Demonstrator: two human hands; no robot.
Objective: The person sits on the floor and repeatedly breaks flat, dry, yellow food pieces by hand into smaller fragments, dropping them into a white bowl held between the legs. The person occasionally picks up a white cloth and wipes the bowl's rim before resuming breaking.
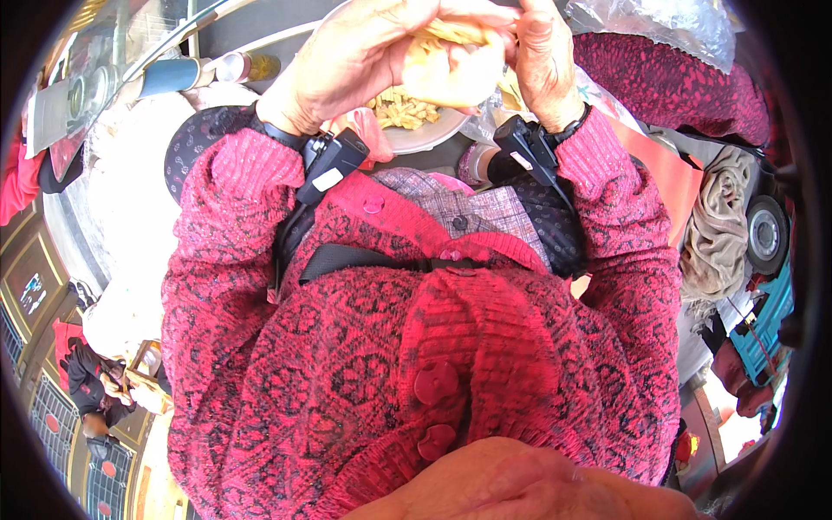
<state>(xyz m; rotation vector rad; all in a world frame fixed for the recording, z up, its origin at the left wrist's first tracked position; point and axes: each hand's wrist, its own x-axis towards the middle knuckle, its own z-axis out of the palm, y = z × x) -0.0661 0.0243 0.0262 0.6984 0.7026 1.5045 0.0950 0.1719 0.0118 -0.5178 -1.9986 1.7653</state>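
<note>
Top centre of frame: left hand (360, 61) grasps a pale piece (455, 74), fingers curled over it; right hand (548, 74) at its right side, can't tell whether gripping. White bowl (433, 137) with yellow bits (403, 113) shows just below; pink cloth (374, 143) beside bowl. Plastic bag (672, 30), upper right.

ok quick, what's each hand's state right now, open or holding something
Left hand: curled, holding a pale yellowish piece.
Right hand: fingers bent at the piece's other side; whether it grips cannot be told.
</note>
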